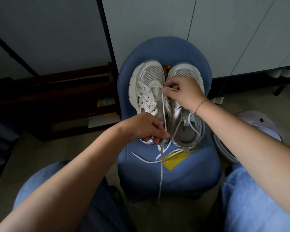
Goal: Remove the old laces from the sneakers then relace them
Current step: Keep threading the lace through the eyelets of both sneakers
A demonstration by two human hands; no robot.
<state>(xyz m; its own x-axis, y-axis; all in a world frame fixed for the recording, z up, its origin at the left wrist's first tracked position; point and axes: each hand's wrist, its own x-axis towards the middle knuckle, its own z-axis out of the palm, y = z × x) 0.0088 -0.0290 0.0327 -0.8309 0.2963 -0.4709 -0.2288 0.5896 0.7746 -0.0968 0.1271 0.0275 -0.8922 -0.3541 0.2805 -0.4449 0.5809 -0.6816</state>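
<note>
Fingers [168,94] of your right hand [182,92] pinch the thin white lace [161,171] at the toe eyelets of the white mesh sneaker [147,86] on the blue padded chair [171,181], your left hand [146,128] gripping its heel.

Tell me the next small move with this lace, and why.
Probably pull the lace through the toe eyelet with the right hand: it pinches the lace there on the sneaker at the view's left, the left hand holds the strand near the heel, and the eyelets between look empty.
</note>
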